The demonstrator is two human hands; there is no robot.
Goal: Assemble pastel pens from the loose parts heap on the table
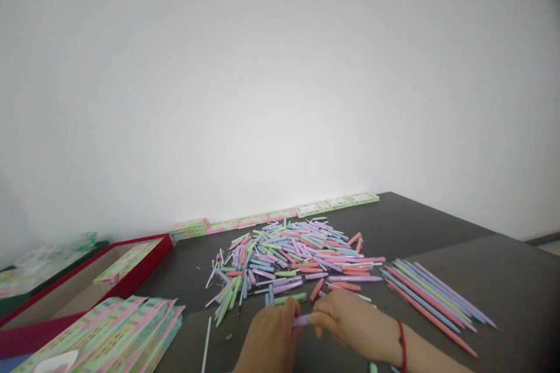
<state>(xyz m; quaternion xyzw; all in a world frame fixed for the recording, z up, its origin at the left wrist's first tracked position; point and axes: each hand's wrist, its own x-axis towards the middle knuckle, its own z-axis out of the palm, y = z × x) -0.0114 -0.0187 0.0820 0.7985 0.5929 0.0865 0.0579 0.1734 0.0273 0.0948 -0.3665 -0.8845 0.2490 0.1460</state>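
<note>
Between my two hands, near the table's front edge, is a purple pen piece (301, 321). My left hand (272, 335) is closed on its left end. The fingers of my right hand (339, 317), whose wrist wears a red cord, pinch its other end. Much of the piece is hidden by the fingers. Just beyond my hands spreads a large pile of pen parts (280, 253) in purple, blue, green and coral, with thin white refills mixed in. To the right lies a row of long pens (431, 297), side by side and slanted.
Printed flat packs (118, 332) lie fanned at the front left. Behind them stand a red box (149, 253) and a dark green box holding clear plastic (56, 253). Small cartons (336, 204) line the wall. A white refill (206, 344) lies left of my hands on the dark table (420, 221).
</note>
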